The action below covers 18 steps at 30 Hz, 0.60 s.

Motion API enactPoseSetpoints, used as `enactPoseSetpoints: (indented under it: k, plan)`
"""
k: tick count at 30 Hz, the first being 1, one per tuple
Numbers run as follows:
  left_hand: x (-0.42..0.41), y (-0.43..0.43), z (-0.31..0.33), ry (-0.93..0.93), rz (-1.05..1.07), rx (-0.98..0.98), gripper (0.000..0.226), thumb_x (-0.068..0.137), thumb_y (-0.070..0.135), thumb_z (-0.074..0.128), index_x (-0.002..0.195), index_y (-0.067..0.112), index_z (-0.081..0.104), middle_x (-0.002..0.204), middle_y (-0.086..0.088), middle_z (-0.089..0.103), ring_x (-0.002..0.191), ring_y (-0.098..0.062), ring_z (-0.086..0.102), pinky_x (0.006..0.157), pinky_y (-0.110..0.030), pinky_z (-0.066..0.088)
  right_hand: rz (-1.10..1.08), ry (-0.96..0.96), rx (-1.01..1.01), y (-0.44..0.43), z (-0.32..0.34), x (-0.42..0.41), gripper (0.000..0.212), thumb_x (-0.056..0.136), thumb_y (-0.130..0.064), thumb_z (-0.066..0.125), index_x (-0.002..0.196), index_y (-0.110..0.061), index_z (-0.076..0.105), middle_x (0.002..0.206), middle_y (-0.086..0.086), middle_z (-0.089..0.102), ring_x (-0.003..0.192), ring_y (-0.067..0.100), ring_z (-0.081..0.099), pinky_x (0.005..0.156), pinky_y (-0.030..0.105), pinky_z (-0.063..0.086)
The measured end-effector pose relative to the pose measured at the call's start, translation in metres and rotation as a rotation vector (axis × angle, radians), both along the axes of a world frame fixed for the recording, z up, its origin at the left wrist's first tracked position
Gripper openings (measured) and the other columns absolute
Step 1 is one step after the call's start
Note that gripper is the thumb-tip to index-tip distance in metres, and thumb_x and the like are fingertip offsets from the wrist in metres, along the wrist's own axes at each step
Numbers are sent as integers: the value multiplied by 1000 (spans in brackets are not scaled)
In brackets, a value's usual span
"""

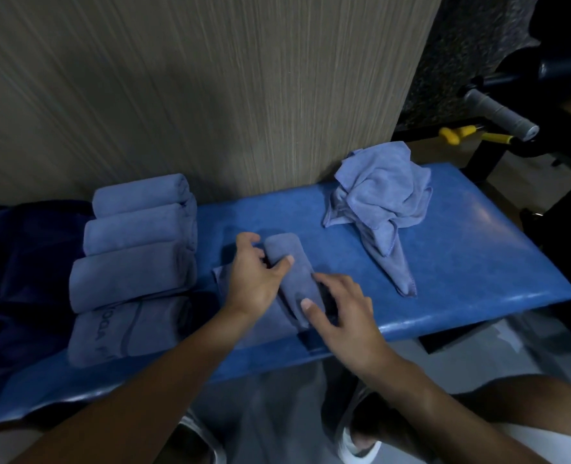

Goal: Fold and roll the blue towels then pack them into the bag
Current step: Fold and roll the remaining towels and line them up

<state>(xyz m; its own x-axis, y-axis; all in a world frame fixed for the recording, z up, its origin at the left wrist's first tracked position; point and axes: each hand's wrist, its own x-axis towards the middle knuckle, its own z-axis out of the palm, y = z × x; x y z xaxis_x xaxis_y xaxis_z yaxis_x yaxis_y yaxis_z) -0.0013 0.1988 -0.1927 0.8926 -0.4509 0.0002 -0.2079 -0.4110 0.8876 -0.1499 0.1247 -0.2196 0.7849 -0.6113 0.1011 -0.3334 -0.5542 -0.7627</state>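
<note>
A partly rolled blue towel point(292, 276) lies in the middle of the blue padded bench point(461, 262). My left hand point(254, 272) grips its far end, thumb over the roll and fingers curled behind it. My right hand point(341, 309) holds the near end, thumb on top and fingers on the right side. A flat tail of the towel shows under my left hand. Several rolled blue towels point(136, 249) lie side by side on the bench's left part. A crumpled heap of loose blue towels point(381, 199) sits at the back right. A dark blue bag point(16, 279) lies at the far left.
A wood-grain wall panel point(210, 95) rises right behind the bench. Dark gym equipment with a grey grip point(501, 112) and a yellow handle point(458, 133) stands at the far right. My knees and shoes show below the bench's front edge.
</note>
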Motion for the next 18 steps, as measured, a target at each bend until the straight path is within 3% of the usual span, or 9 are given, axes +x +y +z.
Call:
enactPoseSetpoints:
  k: [2,4,7,10,13,15,18]
  plan:
    - [3,6,-5,-180,-25,33,38,80,20,77,107,20,50,101,1,49,85,-16,59,81,-30,51,12,40,-65,2,-3,1,63,80,-70,39,129,-33,52,118,-15,47,114,7,44,91,25,23]
    - [1,18,-5,-329,-131,49,28,86,24,69,110,14,58,111,2,43,94,-15,56,90,-30,47,5,54,-112,3,-4,1,65,80,-71,37,131,-33,51,119,-13,46,115,8,45,91,26,23]
    - [-1,43,-8,-522,-404,202,51,91,44,48,128,11,58,131,-3,49,118,-21,52,103,-36,41,-8,85,-154,6,-5,4,72,80,-72,33,135,-29,48,121,-8,45,117,12,47,92,28,24]
    - [-3,62,-12,-643,-539,457,69,91,59,32,148,21,39,156,-3,32,143,-20,30,115,-46,26,-6,104,-177,10,-5,9,76,79,-73,30,138,-27,47,122,-5,44,117,14,47,91,28,23]
    - [0,68,-17,-647,-585,698,79,84,75,12,154,39,6,163,10,1,150,-14,-3,119,-52,3,-56,96,-124,14,-2,11,75,82,-71,21,139,-30,47,124,-3,46,122,16,44,97,30,22]
    - [4,70,-23,-645,-579,741,80,81,80,8,152,44,-5,163,11,-4,150,-16,-9,119,-53,1,-139,133,-161,14,0,13,73,83,-69,19,138,-29,47,122,0,54,120,20,46,97,36,24]
    - [7,75,-34,-667,-570,730,78,84,81,1,152,44,-6,164,7,3,151,-20,-4,118,-55,6,-187,272,-230,11,1,16,78,82,-73,27,139,-24,43,119,-2,61,117,23,48,94,39,24]
